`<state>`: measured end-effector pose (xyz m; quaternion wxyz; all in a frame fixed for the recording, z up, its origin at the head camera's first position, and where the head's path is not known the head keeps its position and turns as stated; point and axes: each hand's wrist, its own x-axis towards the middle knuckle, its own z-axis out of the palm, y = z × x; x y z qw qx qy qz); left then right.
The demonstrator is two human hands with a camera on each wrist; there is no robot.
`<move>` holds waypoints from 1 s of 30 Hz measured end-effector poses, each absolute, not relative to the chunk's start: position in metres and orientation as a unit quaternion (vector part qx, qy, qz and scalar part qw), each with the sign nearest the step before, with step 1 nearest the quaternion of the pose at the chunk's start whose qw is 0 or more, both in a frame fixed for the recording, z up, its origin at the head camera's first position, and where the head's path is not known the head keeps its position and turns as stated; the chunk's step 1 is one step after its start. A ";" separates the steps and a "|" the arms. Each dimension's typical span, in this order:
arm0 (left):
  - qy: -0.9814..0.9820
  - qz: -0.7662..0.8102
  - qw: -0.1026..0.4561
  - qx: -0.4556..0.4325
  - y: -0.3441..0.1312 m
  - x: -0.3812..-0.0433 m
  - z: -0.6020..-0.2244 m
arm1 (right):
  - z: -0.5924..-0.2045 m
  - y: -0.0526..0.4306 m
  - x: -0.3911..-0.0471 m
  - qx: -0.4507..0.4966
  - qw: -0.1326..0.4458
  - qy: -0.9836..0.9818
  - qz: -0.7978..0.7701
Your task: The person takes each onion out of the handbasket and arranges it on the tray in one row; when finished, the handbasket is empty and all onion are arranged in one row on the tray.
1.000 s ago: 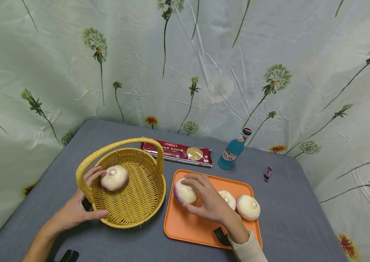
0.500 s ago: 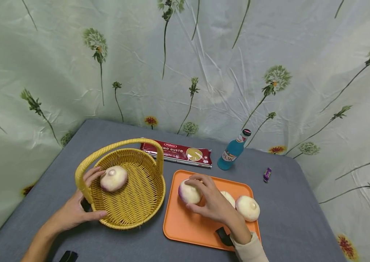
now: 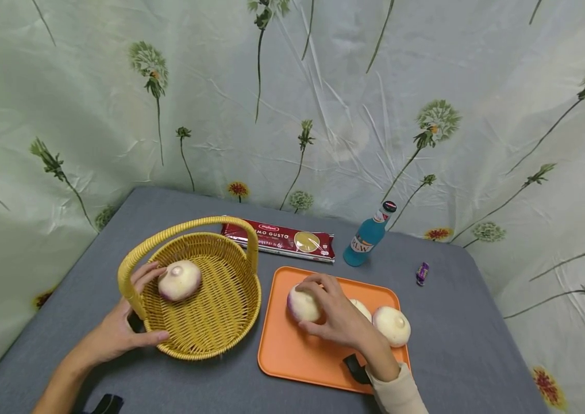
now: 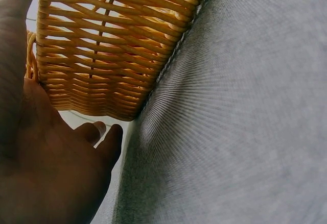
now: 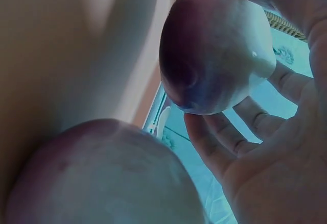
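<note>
In the head view my left hand (image 3: 119, 330) grips the left side of a yellow wicker basket (image 3: 220, 333), fingers over the rim by the handle and thumb along the near edge. A white-and-purple turnip (image 3: 180, 280) sits inside, right by those fingertips. My right hand (image 3: 335, 315) holds another turnip (image 3: 303, 305) between thumb and fingers over the orange tray (image 3: 292, 356). The right wrist view shows this held turnip (image 5: 214, 50) near the tray surface. To its right on the tray are a partly hidden turnip (image 3: 361, 309) and a fully visible turnip (image 3: 392, 326).
Behind the basket lies a red spaghetti packet (image 3: 282, 240). A blue bottle (image 3: 366, 237) stands beyond the tray, and a small purple-wrapped candy (image 3: 422, 273) lies to the right. The grey table (image 3: 458, 345) meets a flowered curtain (image 3: 354, 126) at the back.
My right hand has shifted slightly to the right over the tray, carrying the turnip with it. The left hand and the basket stay in place.
</note>
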<state>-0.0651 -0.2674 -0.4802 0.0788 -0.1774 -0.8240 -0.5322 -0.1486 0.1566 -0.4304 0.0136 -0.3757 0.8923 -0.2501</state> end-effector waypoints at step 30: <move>-0.820 -0.538 0.079 -0.178 -0.267 -0.064 -0.479 | -0.431 0.161 -0.148 -0.334 0.071 0.914 -0.220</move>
